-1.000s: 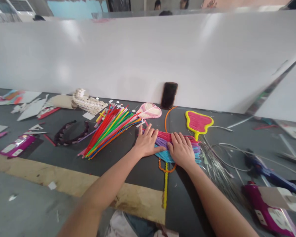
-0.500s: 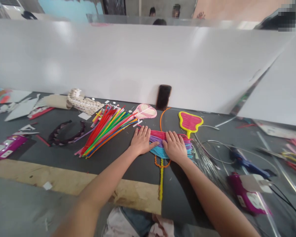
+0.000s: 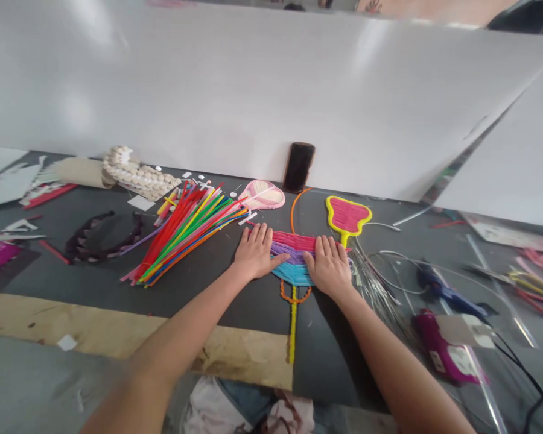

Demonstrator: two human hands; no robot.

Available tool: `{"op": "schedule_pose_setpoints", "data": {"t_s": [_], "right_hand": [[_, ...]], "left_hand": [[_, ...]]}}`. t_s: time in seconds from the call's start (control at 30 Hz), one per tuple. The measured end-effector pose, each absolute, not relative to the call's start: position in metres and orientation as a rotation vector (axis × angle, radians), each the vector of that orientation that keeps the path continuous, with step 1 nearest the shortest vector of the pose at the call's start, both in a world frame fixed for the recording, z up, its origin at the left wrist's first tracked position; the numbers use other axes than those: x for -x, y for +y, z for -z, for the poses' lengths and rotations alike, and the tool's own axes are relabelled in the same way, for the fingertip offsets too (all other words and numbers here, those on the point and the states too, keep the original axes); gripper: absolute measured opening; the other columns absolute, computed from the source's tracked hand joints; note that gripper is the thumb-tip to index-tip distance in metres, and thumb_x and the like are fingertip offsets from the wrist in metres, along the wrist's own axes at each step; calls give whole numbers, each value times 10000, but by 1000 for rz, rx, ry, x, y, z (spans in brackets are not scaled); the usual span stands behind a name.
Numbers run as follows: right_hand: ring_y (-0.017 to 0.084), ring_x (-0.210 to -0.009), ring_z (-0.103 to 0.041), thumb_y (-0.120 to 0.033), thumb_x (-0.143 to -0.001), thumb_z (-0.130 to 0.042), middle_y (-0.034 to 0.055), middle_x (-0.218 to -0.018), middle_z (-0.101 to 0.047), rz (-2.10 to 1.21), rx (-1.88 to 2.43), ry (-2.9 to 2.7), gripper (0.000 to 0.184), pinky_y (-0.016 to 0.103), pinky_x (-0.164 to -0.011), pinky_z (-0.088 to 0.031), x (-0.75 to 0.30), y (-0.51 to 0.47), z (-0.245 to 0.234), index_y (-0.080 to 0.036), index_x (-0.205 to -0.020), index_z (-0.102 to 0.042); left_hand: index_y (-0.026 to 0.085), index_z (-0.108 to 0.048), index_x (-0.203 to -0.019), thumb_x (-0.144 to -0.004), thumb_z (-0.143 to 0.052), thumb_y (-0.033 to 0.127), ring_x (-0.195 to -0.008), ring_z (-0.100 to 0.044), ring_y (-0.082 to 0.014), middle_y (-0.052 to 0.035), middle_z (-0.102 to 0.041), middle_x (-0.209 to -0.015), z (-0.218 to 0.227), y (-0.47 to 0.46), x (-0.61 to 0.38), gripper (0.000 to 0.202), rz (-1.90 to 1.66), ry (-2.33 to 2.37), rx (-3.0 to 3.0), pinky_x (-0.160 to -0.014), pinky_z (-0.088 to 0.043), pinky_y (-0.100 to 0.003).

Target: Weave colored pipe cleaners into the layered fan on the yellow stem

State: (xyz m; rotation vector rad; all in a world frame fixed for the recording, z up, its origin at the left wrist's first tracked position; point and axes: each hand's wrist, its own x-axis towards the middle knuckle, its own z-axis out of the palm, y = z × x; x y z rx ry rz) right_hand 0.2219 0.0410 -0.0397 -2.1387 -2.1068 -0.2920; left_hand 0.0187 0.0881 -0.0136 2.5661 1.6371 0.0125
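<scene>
Pink, purple and blue pipe cleaners (image 3: 294, 258) lie side by side in bands on the dark table, forming a flat panel. My left hand (image 3: 254, 252) rests flat on the panel's left end, fingers stretched out. On its right end my right hand (image 3: 330, 264) lies flat too, thumb pointing inward. A yellow twisted stem (image 3: 293, 331) runs down from the panel toward the table's front edge, crossed by a small orange loop (image 3: 295, 299). Above the panel an orange pipe cleaner (image 3: 294, 211) curves upward. A pink shape with a yellow border (image 3: 348, 216) lies just beyond my right hand.
Left of my hands lies a bundle of coloured pipe cleaners (image 3: 185, 235), with a dark braided headband (image 3: 104, 238) beyond it. A phone (image 3: 298, 167) leans against the white partition (image 3: 235, 90). Loose wires (image 3: 380, 283), a glue gun (image 3: 452, 295) and scissors (image 3: 493, 274) lie rightward.
My hands have moved apart along the panel, left hand outward left and right hand outward right, uncovering more of its middle. The camera view has tilted slightly downward.
</scene>
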Motion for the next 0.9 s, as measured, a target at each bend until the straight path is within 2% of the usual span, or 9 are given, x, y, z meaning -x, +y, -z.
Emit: {"op": "schedule_pose_setpoints", "data": {"t_s": [0.23,0.47,0.57,0.73,0.9], "right_hand": [[308,-1383,-375,-472,-980,-328,179,-1453,-480,151,2161,-2061,628,451,-1146,-209,-218,41,26,-33,-1411,-453],[292,-1306,-461,-448,-997,-318,152,-1363,-576,29,2090,-2114,554,545,-1146,-170,-205,34,3,-106,-1407,-466],[293,-1342,-420,-465,-994,-320,144,-1414,-532,11,2033,-2198,566,532,-1146,-185,-199,33,6,-114,-1418,-453],[309,-1427,-298,-553,-969,-322,146,-1522,-393,22,2028,-2278,689,488,-1147,-219,-204,32,21,-89,-1477,-365],[300,-1440,-277,-565,-968,-292,156,-1534,-367,98,2030,-2275,713,462,-1156,-201,-208,29,28,-79,-1487,-348]], "left_hand": [[63,-311,-1495,-900,-161,717,-1479,-186,-320,-177,-258,-1577,12,90,-19,895,-19,1668,-2578,-1188,-130,-545],[76,-353,-1476,-924,-158,671,-1475,-200,-318,-176,-291,-1564,8,77,2,835,26,1727,-2595,-1174,-110,-600],[87,-323,-1493,-926,-164,670,-1475,-199,-322,-173,-287,-1567,8,68,17,829,62,1787,-2578,-1171,-127,-600],[86,-288,-1508,-921,-146,679,-1482,-170,-326,-168,-247,-1582,12,65,23,846,94,1828,-2551,-1171,-138,-593],[85,-279,-1511,-922,-138,678,-1486,-152,-325,-172,-239,-1584,14,65,20,848,98,1836,-2567,-1175,-111,-598]]}}
